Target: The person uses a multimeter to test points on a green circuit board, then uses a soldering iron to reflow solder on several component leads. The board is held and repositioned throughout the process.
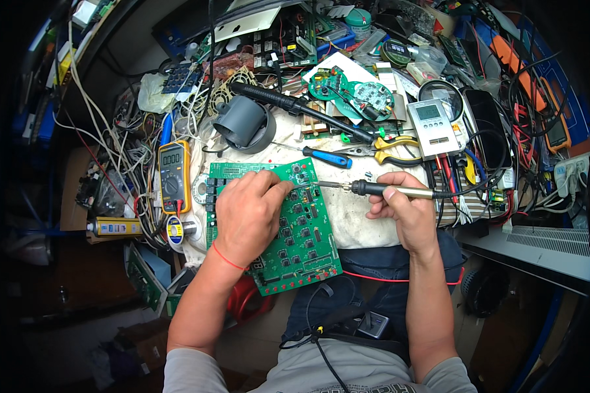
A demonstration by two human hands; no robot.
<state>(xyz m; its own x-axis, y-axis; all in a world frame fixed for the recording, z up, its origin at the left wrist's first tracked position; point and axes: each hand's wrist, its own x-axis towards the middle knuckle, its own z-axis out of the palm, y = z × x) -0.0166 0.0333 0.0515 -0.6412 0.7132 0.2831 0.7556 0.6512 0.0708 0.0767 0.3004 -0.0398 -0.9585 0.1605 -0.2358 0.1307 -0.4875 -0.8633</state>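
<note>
My right hand (pixel 405 213) is wrapped round a soldering iron (pixel 418 192), whose tip points left over the upper right part of a green circuit board (pixel 296 272). The board carries rows of small black parts and a line of red ones along its near edge. It lies tilted across the edge of the pale cloth. My left hand (pixel 250 208) rests over the board's upper left, fingers drawn together in a pinch close to the iron's tip. Whatever sits between those fingertips is too small to make out. A blue-handled screwdriver (pixel 329 158) lies just beyond the board.
A yellow multimeter (pixel 174 177) and a solder spool (pixel 176 230) stand left of the board. Yellow-black pliers (pixel 398 150), a grey ring-shaped holder (pixel 244 124) and a white meter with a display (pixel 432 128) lie beyond. Heaped cables and circuit boards crowd the back.
</note>
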